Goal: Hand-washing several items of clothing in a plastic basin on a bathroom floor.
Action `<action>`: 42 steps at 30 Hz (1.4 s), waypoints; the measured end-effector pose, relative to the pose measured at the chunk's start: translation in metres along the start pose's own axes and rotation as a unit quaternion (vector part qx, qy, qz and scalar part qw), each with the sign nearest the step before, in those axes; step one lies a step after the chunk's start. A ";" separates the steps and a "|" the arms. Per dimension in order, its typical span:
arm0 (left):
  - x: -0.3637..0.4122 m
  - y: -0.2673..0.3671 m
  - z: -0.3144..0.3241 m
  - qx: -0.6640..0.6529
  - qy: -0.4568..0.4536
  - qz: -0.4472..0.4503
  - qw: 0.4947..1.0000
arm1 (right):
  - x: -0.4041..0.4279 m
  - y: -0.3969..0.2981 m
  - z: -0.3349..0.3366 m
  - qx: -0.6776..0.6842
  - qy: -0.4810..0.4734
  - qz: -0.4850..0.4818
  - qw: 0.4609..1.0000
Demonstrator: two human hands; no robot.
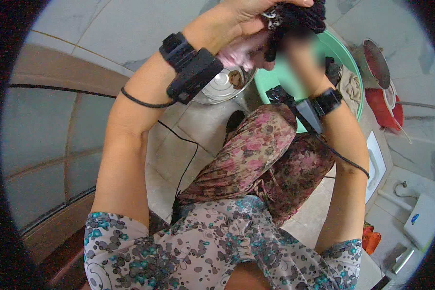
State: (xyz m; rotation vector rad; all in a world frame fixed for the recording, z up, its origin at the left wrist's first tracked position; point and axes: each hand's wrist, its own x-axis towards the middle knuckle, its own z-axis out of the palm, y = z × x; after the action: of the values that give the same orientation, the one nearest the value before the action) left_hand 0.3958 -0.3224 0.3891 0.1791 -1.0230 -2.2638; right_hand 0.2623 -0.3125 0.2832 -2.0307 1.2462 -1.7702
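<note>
My left hand [252, 18], at the top of the view, grips a bunched black knitted cloth [304, 18] with a white pattern on one part. A blurred pink and white thing [237, 54] lies just below that hand. My right hand [301, 59] is raised under the black cloth, over a green plastic basin [357, 72]; blur hides its fingers, so its grip cannot be told. In the basin are a beige cloth [349, 88] and dark cloths [333, 70]. Both wrists bear black straps with devices.
A round metal vessel [221, 81] with a brown piece in it stands left of the basin. Right of it are a metal bucket [375, 63] and a red plastic thing [384, 108]. A black cable [188, 140] crosses the tiled floor. A glazed panel [40, 137] stands at left.
</note>
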 end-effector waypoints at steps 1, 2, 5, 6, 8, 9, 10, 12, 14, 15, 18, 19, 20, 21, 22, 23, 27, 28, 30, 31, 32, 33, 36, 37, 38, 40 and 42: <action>0.001 -0.002 0.004 -0.001 0.003 -0.014 1.000 | -0.001 -0.003 -0.017 0.005 0.001 0.005 1.000; 0.002 -0.004 0.003 -0.004 0.004 -0.015 1.000 | -0.005 -0.007 -0.031 0.009 0.003 0.011 1.000; 0.005 -0.013 -0.022 0.143 -0.024 0.001 0.989 | -0.018 -0.011 -0.078 0.337 0.042 0.238 0.910; 0.009 -0.022 -0.042 0.232 -0.012 -0.069 0.970 | -0.024 -0.003 -0.102 0.340 0.061 0.260 0.902; 0.010 -0.039 -0.098 0.329 0.031 -0.166 0.929 | -0.051 0.025 -0.143 0.342 0.120 0.317 0.876; 0.004 -0.049 -0.133 0.335 0.060 -0.196 0.920 | -0.058 0.028 -0.145 0.345 0.123 0.321 0.874; -0.003 -0.058 -0.163 0.371 0.070 -0.224 0.898 | -0.066 0.029 -0.149 0.317 0.146 0.333 0.876; -0.017 -0.084 -0.208 0.430 0.087 -0.288 0.851 | -0.085 0.045 -0.167 0.247 0.195 0.390 0.865; -0.023 -0.115 -0.239 0.442 0.099 -0.359 0.816 | -0.122 0.092 -0.184 0.010 0.217 0.416 0.883; -0.018 -0.134 -0.251 0.428 0.096 -0.396 0.807 | -0.142 0.124 -0.205 -0.104 0.153 0.376 0.908; -0.041 -0.164 -0.287 0.537 0.097 -0.474 0.691 | -0.159 0.135 -0.168 -0.220 0.029 0.416 0.882; -0.050 -0.172 -0.290 0.560 0.094 -0.473 0.673 | -0.154 0.129 -0.158 -0.225 -0.045 0.432 0.872; -0.045 -0.174 -0.269 0.572 0.048 -0.476 0.667 | -0.156 0.127 -0.159 -0.145 -0.121 0.459 0.868; -0.038 -0.183 -0.275 0.569 -0.013 -0.516 0.640 | -0.158 0.126 -0.159 -0.061 -0.192 0.481 0.853; -0.035 -0.183 -0.271 0.579 -0.004 -0.510 0.636 | -0.162 0.130 -0.157 -0.122 -0.248 0.428 0.860; -0.038 -0.186 -0.271 0.587 0.007 -0.507 0.631 | -0.164 0.132 -0.150 -0.179 -0.306 0.374 0.857; -0.055 -0.196 -0.308 0.588 -0.029 -0.519 0.620 | -0.176 0.142 -0.133 -0.325 -0.334 0.444 0.765; -0.058 -0.200 -0.324 0.584 -0.078 -0.518 0.620 | -0.182 0.149 -0.134 -0.266 -0.305 0.489 0.773; -0.054 -0.205 -0.338 0.580 -0.138 -0.509 0.621 | -0.198 0.155 -0.141 -0.148 -0.252 0.564 0.772; -0.043 -0.212 -0.334 0.550 -0.107 -0.523 0.643 | -0.213 0.156 -0.150 -0.093 -0.228 0.597 0.764; -0.047 -0.206 -0.335 0.522 -0.062 -0.541 0.656 | -0.215 0.149 -0.141 -0.006 -0.213 0.620 0.755; -0.057 -0.206 -0.345 0.522 0.032 -0.510 0.683 | -0.217 0.142 -0.132 -0.014 -0.229 0.648 0.726; -0.051 -0.208 -0.341 0.491 -0.057 -0.511 0.703 | -0.224 0.129 -0.127 0.039 -0.206 0.665 0.717; -0.040 -0.220 -0.317 0.461 -0.010 -0.536 0.707 | -0.231 0.128 -0.139 0.033 -0.195 0.681 0.705; -0.050 -0.212 -0.310 0.472 0.068 -0.516 0.712 | -0.224 0.126 -0.132 0.052 -0.195 0.686 0.699; -0.086 -0.193 -0.354 0.493 0.146 -0.465 0.721 | -0.205 0.117 -0.110 0.087 -0.186 0.668 0.715; -0.092 -0.178 -0.353 0.520 0.148 -0.468 0.698 | -0.192 0.103 -0.105 0.116 -0.164 0.653 0.730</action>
State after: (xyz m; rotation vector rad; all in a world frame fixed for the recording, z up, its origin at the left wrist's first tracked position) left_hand 0.5084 -0.4005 0.0076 1.8354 -2.2439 -1.8861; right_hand 0.1323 -0.2089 0.1082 -0.7221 1.5477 -0.7281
